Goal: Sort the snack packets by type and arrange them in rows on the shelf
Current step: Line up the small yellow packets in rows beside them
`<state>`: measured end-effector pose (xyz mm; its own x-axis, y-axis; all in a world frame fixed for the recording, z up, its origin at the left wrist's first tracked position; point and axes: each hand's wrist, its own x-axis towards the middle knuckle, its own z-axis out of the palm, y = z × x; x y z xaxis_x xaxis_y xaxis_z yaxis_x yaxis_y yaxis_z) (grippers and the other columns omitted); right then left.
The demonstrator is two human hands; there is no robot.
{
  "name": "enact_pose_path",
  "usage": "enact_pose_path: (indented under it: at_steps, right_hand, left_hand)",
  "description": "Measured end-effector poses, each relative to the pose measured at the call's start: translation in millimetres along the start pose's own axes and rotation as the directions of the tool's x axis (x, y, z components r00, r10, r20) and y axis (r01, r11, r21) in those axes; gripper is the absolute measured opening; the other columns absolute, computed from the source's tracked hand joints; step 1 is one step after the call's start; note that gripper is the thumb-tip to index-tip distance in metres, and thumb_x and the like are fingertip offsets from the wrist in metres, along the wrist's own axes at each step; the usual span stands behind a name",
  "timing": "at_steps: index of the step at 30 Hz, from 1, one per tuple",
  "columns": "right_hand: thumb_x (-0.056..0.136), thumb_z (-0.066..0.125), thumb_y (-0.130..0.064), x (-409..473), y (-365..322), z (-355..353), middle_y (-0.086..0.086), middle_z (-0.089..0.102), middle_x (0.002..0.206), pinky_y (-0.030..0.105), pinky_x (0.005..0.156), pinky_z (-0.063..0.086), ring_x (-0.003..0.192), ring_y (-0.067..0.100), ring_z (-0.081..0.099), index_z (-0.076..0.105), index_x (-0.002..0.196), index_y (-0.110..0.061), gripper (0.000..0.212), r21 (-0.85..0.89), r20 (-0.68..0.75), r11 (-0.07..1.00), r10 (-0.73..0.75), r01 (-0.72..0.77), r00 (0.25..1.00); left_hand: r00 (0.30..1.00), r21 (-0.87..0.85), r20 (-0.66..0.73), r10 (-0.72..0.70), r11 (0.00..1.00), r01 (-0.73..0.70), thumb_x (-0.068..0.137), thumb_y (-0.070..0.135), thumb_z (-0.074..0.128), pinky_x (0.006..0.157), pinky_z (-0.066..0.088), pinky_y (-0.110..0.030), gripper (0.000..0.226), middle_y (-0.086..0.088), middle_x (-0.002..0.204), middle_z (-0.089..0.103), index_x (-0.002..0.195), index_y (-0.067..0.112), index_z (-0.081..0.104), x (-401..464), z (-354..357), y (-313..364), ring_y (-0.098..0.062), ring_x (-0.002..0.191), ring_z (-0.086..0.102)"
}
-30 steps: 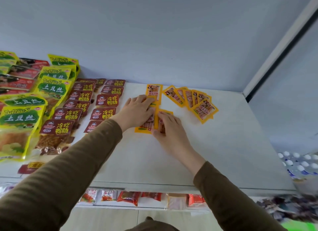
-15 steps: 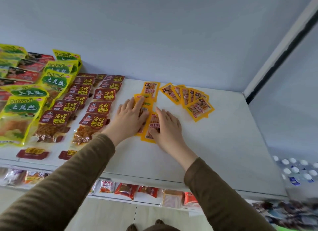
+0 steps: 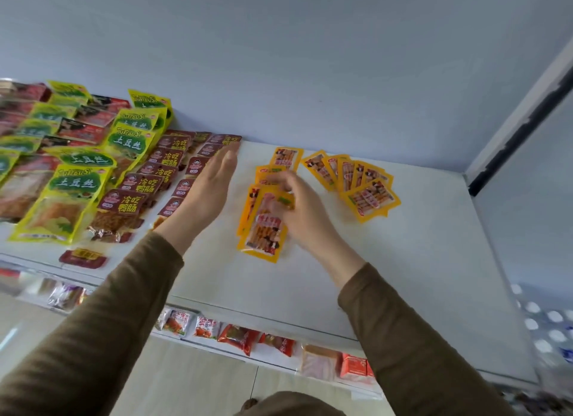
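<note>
On the white shelf [image 3: 418,269], a column of orange snack packets [image 3: 263,226] runs from the back wall toward me in the middle. My right hand [image 3: 305,217] pinches the top of the nearest orange packet with curled fingers. My left hand [image 3: 206,195] hovers just left of the column, fingers straight, holding nothing. A fan of several more orange packets [image 3: 362,186] lies to the right. Maroon packets [image 3: 148,183] sit in rows on the left, partly behind my left hand. Yellow-green packets [image 3: 71,192] lie further left.
Red-and-black packets [image 3: 80,130] lie at the back left corner. A single dark red packet [image 3: 83,258] sits near the shelf's front edge. A lower shelf [image 3: 248,338] holds small red and orange snack packs. A dark-edged upright [image 3: 521,130] bounds the shelf at the right.
My left hand has lifted off the orange packets and moved left with fingers straight. My right hand went from pressing flat to pinching the nearest orange packet. The camera has tilted slightly.
</note>
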<state>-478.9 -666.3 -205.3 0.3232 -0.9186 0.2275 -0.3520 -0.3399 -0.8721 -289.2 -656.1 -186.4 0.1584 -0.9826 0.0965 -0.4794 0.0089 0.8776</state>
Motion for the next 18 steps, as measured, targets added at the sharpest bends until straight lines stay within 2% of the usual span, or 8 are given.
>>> enact_pose_path:
  at_steps: [3, 5, 6, 8, 10, 12, 15, 18]
  right_hand:
    - [0.095, 0.064, -0.013, 3.6, 3.1, 27.5, 0.002, 0.056, 0.131, 0.032, 0.096, 0.045, 0.119, 0.021, 0.055, 0.058, 0.132, -0.018, 0.038, -0.209, 0.086, 0.976, -0.051, 0.068, 0.995]
    - [0.094, 0.066, -0.016, 7.3, 12.2, 26.4, 0.005, 0.058, 0.131, 0.035, 0.099, 0.044, 0.12, 0.025, 0.052, 0.06, 0.131, -0.017, 0.038, -0.285, 0.02, 0.954, -0.094, 0.096, 0.995]
    - [0.094, 0.065, -0.016, 10.8, 17.7, 21.9, 0.005, 0.059, 0.13, 0.036, 0.101, 0.043, 0.121, 0.025, 0.052, 0.062, 0.131, -0.017, 0.037, -0.257, -0.039, 0.963, -0.089, 0.076, 0.995]
    - [0.098, 0.058, -0.015, 24.1, 24.8, 10.5, 0.005, 0.06, 0.135, 0.036, 0.106, 0.043, 0.127, 0.022, 0.052, 0.061, 0.133, -0.015, 0.035, -0.112, -0.143, 0.992, 0.045, -0.061, 0.989]
    - [0.101, 0.05, -0.014, 45.2, 25.7, 2.4, 0.005, 0.053, 0.146, 0.035, 0.11, 0.04, 0.137, 0.02, 0.047, 0.055, 0.14, -0.013, 0.039, 0.06, -0.129, 0.967, 0.254, -0.249, 0.958]
    - [0.103, 0.046, -0.012, 70.1, 23.3, 1.9, 0.006, 0.049, 0.151, 0.035, 0.111, 0.038, 0.14, 0.021, 0.044, 0.05, 0.144, -0.012, 0.041, 0.086, -0.103, 0.943, 0.329, -0.321, 0.939]
    - [0.103, 0.041, -0.007, 107.7, 19.7, 4.3, 0.012, 0.051, 0.147, 0.038, 0.109, 0.04, 0.136, 0.028, 0.046, 0.048, 0.146, -0.011, 0.044, -0.253, -0.112, 0.944, 0.187, -0.21, 0.976]
    - [0.103, 0.041, -0.011, 139.8, 30.1, 3.3, 0.018, 0.052, 0.139, 0.04, 0.105, 0.037, 0.129, 0.036, 0.046, 0.047, 0.143, -0.007, 0.041, -0.654, -0.039, 0.738, 0.191, -0.169, 0.981]
  left_hand:
    - [0.997, 0.09, 0.07, 0.015, 0.996, -0.021, 0.107, 0.055, 0.028, 0.117, 0.027, -0.033, 0.058, 0.006, 0.163, 0.034, 0.159, 0.031, 0.032, -24.7, 5.7, -4.8, -0.01, 0.147, 0.031]
    - [0.99, 0.251, 0.139, 0.004, 0.967, -0.039, 0.106, 0.054, 0.029, 0.124, 0.019, -0.039, 0.061, 0.002, 0.169, 0.022, 0.162, 0.032, 0.023, -42.4, 18.6, -13.7, -0.015, 0.155, 0.019]
    - [0.986, 0.333, 0.164, 0.002, 0.941, -0.057, 0.105, 0.056, 0.03, 0.126, 0.013, -0.039, 0.064, -0.001, 0.171, 0.015, 0.163, 0.032, 0.018, -48.8, 25.3, -17.2, -0.017, 0.157, 0.013]
    - [0.978, 0.487, 0.208, 0.02, 0.865, -0.121, 0.103, 0.06, 0.031, 0.127, 0.006, -0.041, 0.069, -0.004, 0.173, 0.003, 0.163, 0.036, 0.01, -53.1, 37.3, -22.6, -0.023, 0.159, 0.002]
    - [0.974, 0.603, 0.225, 0.037, 0.78, -0.169, 0.1, 0.067, 0.03, 0.128, 0.005, -0.048, 0.071, -0.004, 0.172, -0.005, 0.162, 0.043, 0.004, -47.5, 47.1, -23.5, -0.028, 0.159, -0.004]
    - [0.973, 0.674, 0.223, 0.057, 0.712, -0.196, 0.099, 0.07, 0.029, 0.127, 0.005, -0.052, 0.072, -0.004, 0.172, -0.009, 0.161, 0.046, 0.002, -37.7, 54.1, -22.8, -0.029, 0.159, -0.006]
    - [0.963, 0.737, 0.26, 0.073, 0.629, -0.246, 0.102, 0.068, 0.026, 0.127, 0.006, -0.054, 0.068, -0.001, 0.173, -0.006, 0.162, 0.043, 0.005, -29.3, 60.8, -25.6, -0.03, 0.158, -0.003]
    - [0.956, 0.721, 0.28, 0.084, 0.639, -0.267, 0.104, 0.062, 0.028, 0.126, 0.013, -0.053, 0.063, 0.001, 0.173, 0.001, 0.161, 0.043, 0.012, -28.2, 59.1, -28.7, -0.032, 0.158, 0.006]
